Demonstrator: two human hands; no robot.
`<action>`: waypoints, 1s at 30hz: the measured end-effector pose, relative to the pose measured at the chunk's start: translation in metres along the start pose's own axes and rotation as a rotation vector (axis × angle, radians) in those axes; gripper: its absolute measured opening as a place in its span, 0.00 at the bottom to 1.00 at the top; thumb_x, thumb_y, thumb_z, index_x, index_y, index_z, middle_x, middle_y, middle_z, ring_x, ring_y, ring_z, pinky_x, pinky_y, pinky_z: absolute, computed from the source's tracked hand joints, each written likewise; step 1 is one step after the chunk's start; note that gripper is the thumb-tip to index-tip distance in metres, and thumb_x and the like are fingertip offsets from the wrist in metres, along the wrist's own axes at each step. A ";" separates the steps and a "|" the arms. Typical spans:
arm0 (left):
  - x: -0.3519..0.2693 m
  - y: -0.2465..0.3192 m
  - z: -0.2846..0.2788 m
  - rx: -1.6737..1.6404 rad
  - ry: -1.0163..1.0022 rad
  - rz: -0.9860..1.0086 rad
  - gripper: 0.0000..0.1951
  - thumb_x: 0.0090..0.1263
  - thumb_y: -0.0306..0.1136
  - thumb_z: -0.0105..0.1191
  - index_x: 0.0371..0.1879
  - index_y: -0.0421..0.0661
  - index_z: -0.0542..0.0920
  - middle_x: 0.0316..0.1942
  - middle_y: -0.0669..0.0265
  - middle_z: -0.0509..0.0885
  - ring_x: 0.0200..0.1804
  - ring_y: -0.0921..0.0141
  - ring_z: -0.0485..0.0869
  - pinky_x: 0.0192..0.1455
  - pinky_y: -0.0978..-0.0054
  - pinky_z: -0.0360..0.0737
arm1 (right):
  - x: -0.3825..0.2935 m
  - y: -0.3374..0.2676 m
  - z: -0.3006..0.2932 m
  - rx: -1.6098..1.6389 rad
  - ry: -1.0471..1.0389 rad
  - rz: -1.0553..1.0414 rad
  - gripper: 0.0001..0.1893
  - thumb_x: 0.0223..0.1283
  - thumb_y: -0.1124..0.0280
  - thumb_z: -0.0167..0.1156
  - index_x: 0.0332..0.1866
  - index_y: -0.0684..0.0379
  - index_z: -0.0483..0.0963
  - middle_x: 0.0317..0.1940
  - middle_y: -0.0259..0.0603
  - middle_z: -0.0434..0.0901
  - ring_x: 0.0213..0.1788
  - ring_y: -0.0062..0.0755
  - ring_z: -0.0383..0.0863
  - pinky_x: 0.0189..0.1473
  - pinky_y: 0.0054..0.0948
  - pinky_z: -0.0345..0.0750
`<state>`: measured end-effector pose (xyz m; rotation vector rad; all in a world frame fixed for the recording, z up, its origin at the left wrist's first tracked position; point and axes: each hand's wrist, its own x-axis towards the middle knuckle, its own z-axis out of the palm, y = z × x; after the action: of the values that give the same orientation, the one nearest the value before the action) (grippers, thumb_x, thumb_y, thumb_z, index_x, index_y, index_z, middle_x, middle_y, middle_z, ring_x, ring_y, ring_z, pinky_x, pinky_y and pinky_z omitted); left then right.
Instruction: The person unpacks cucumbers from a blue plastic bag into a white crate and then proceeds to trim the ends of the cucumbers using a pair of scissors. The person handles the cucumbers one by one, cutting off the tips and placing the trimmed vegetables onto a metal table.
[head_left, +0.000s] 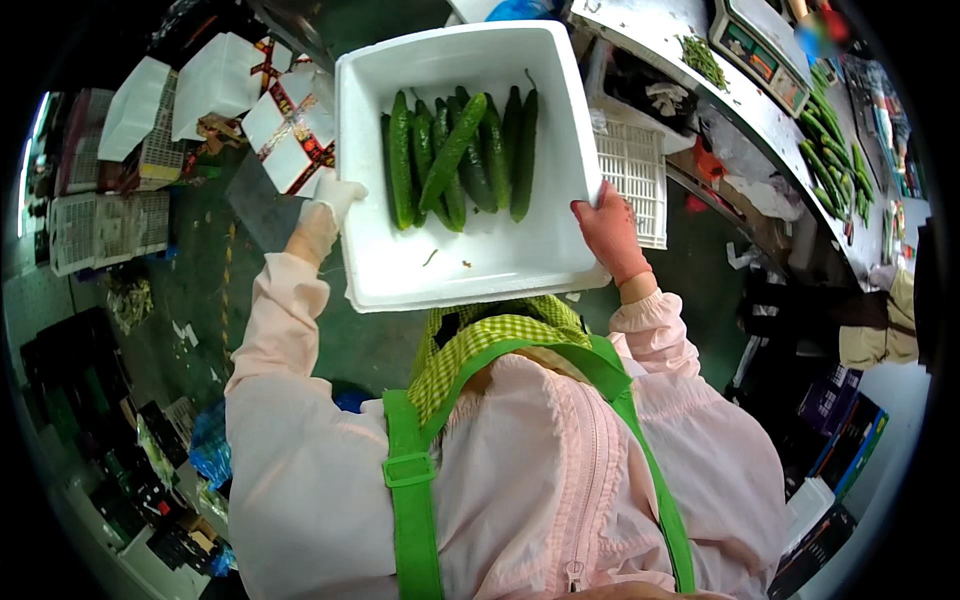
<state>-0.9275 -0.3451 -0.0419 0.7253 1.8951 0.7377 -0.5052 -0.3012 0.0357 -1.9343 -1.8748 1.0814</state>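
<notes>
A white polystyrene foam box (517, 264) is held up in front of my body, its inside facing me. Several dark green cucumbers (454, 154) lie side by side in it, with one slanting across the others. Two small scraps of plant matter rest on the bare foam near them. My left hand (330, 210), in a whitish glove, grips the box's left edge with the thumb over the rim. On the opposite edge, my right hand (611, 231) in a reddish glove grips the rim. Most fingers of both hands are hidden behind the box walls.
At the right a long worktable (757, 112) bears a weighing scale (759, 56), green beans (702, 61) and more cucumbers (832, 161). A white plastic crate (630, 169) stands under it. Foam boxes (217, 86) and stacked crates (109, 232) occupy the left. Another person's sleeve (892, 319) shows far right.
</notes>
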 end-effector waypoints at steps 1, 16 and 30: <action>0.007 0.005 -0.006 0.117 0.048 0.007 0.22 0.51 0.23 0.57 0.49 0.33 0.77 0.37 0.55 0.83 0.36 0.61 0.82 0.42 0.67 0.80 | 0.001 -0.002 0.003 0.037 0.051 -0.001 0.17 0.55 0.64 0.58 0.43 0.66 0.70 0.34 0.59 0.81 0.41 0.60 0.80 0.47 0.47 0.75; -0.019 -0.106 -0.100 0.133 0.152 -0.215 0.24 0.51 0.17 0.55 0.51 0.38 0.77 0.40 0.60 0.83 0.39 0.63 0.81 0.46 0.69 0.78 | -0.029 -0.002 0.174 0.138 -0.304 0.073 0.20 0.57 0.63 0.56 0.48 0.65 0.64 0.38 0.60 0.80 0.42 0.60 0.79 0.48 0.49 0.74; 0.182 -0.258 0.012 0.113 0.034 -0.263 0.25 0.52 0.17 0.54 0.53 0.38 0.75 0.42 0.59 0.83 0.42 0.65 0.82 0.47 0.69 0.77 | 0.069 0.131 0.358 0.174 -0.139 0.362 0.22 0.59 0.67 0.55 0.56 0.65 0.63 0.48 0.62 0.76 0.49 0.63 0.76 0.53 0.48 0.73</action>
<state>-1.0309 -0.3735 -0.3395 0.5214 2.0268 0.4835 -0.6420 -0.3696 -0.3207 -2.1948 -1.4635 1.4626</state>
